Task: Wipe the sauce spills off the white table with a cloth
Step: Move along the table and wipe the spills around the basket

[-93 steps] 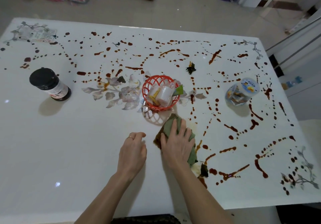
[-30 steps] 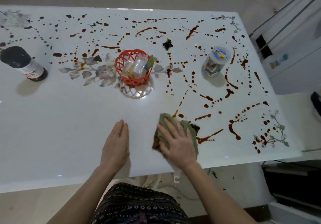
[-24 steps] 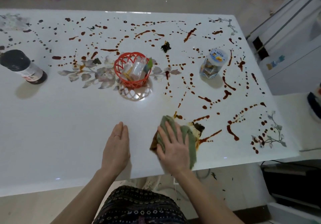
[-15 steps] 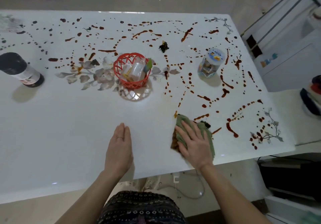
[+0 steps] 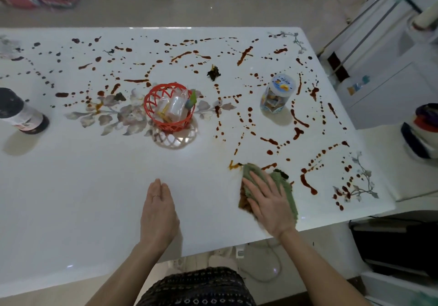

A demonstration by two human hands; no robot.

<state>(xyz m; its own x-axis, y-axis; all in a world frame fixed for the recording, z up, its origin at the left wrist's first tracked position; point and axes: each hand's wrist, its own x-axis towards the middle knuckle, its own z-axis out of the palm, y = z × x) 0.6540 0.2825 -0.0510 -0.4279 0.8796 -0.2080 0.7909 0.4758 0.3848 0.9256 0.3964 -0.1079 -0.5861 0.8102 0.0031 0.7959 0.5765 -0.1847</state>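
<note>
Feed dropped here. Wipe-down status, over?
Right hand pressing green cloth flat. Left hand flat on table. Sauce spills across far and right side. Red basket, snack jar stand among them.

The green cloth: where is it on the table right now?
In the head view the green cloth lies under the right hand near the table's front edge, right of centre, with sauce streaks just beyond it.

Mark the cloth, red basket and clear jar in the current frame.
cloth point(image 5: 288, 194), head view, on the green edge showing right of the fingers.
red basket point(image 5: 169, 125), head view, on its near lattice wall.
clear jar point(image 5: 272, 101), head view, on its transparent body below the lid.
</note>
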